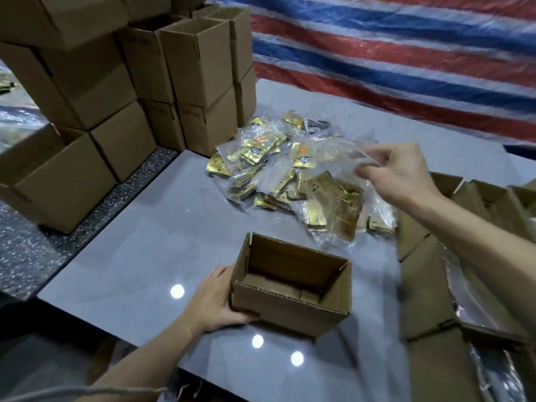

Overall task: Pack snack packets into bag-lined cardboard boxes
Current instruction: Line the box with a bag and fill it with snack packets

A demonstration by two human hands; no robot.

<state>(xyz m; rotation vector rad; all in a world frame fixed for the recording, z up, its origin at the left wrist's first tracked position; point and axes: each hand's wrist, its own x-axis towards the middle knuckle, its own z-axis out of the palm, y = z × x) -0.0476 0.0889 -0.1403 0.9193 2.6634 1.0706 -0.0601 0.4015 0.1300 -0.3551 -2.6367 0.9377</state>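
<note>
1. Our left hand (pixel 216 300) gripped the left wall of the open box (pixel 290 288), thumb on its front face. We judged this was to steady the box for lining.
2. The box stood on the table (pixel 145 227), top open and inside bare cardboard. It held no liner and no packets yet.
3. Our right hand (pixel 397 169), beyond the box and to its right, pinched the edge of a clear bag (pixel 342 149) between thumb and fingertips. It was raised over the heap, probably to pull one bag free.
4. The gold packets (pixel 261 149) lay heaped just beyond the box, many inside clear plastic and within easy reach.
5. The stacked boxes (pixel 188 82) stood beyond the box to its left, and flat cardboard (pixel 420 271) lay to its right, likely as supply.
6. Our left fingers were hidden behind the box wall.
7. The clear bag's outline was lost against the heap, so we could not tell whether it was empty or filled.
8. The packet print was blurred, and the cardboard to the right was cut off by the frame.
</note>
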